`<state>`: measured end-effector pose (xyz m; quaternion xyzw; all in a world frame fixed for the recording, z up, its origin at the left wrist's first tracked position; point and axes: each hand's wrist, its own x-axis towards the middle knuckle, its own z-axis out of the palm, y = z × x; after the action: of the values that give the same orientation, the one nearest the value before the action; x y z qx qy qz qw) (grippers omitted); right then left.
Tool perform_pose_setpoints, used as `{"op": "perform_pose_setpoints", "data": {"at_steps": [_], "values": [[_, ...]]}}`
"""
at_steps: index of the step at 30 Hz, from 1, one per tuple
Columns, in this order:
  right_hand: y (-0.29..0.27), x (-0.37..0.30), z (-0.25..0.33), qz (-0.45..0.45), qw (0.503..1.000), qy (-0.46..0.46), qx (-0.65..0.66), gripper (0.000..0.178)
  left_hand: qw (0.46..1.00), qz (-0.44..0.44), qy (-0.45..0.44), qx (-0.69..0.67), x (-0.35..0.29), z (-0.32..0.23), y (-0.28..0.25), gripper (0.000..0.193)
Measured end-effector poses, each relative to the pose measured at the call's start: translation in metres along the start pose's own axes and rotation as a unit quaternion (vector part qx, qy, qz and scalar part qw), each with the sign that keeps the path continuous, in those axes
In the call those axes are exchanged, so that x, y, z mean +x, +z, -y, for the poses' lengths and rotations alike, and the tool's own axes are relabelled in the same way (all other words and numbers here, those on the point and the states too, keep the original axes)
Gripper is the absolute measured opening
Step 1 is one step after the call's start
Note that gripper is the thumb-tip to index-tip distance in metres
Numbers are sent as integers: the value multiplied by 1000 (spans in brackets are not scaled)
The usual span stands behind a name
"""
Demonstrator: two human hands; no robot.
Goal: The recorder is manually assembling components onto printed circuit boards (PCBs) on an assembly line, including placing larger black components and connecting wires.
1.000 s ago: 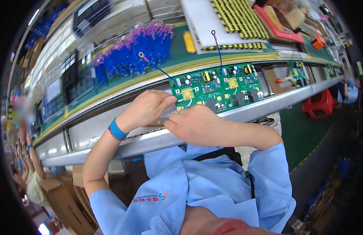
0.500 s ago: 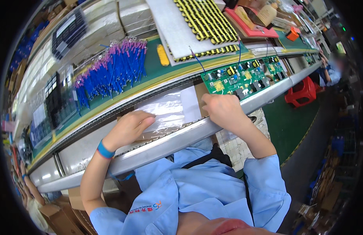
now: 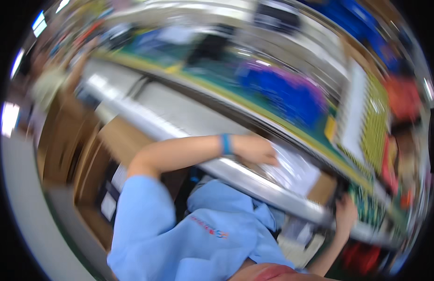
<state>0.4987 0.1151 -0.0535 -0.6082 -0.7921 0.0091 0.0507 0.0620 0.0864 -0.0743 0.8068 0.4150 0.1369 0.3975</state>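
The whole view is smeared by motion. My left hand (image 3: 254,149), with a blue band at its wrist, hangs over the conveyor rail beside a clear plastic bag (image 3: 294,171). Its fingers look bent, but blur hides whether anything is in them. At the right, my right hand (image 3: 346,213) is next to the green circuit boards (image 3: 370,206) on the line; its fingers are too blurred to read. A brown cardboard piece (image 3: 321,188) lies between the bag and the right hand. Beyond the rail sits a pile of blue wires with pink ends (image 3: 284,96).
The metal rail (image 3: 245,175) runs slantwise in front of me. Open cardboard boxes (image 3: 86,187) stand at the left. A white sheet with a yellow-striped stack (image 3: 371,122) lies at the far right. Another person (image 3: 51,86) is at the far left; a red stool (image 3: 362,256) is low right.
The view has swung to the left, so the wires, boards and rail appear further right and tilted. Boxes at the left have come into sight. Both hands appear further right and lower in the picture.
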Motion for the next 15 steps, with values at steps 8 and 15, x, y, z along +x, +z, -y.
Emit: {"op": "perform_pose_setpoints", "data": {"at_steps": [8,15], "values": [[-11,31,-56,59,981,118,-142,25,1000,-3,1,4,4,-1,11,47],[-11,32,-108,1,967,163,-195,27,1000,13,0,1,8,10,13,45]]}}
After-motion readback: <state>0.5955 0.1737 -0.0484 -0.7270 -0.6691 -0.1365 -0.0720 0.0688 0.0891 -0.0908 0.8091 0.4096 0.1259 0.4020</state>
